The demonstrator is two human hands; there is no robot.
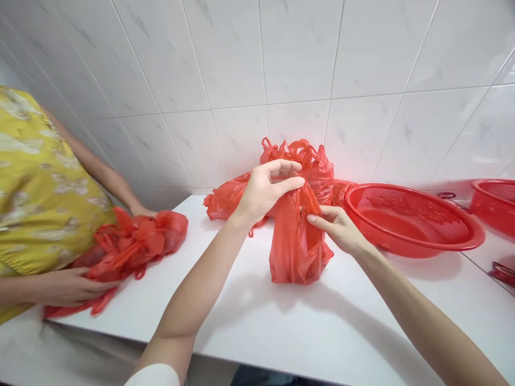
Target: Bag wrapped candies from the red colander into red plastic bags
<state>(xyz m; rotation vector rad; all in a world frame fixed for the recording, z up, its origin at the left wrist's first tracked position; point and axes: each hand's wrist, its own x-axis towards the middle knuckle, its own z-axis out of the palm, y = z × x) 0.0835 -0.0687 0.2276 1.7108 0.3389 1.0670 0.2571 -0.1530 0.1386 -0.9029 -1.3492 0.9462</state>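
A red plastic bag (295,252) stands upright on the white counter in front of me, its contents hidden. My left hand (269,185) pinches the top of the bag between thumb and fingers. Lower down, at the bag's right edge, my right hand (336,225) has thumb and fingers closed on the plastic. Just behind is a cluster of more red plastic bags (317,171) with their loop handles sticking up. One red bag (227,198) lies on its side to the left of that cluster.
To the right sits a red colander (414,220), with a second red basket (497,203) beyond it. A co-worker in a yellow patterned top (48,187) handles red bags (140,241) at the left. White tiles (298,59) rise behind the counter (241,321).
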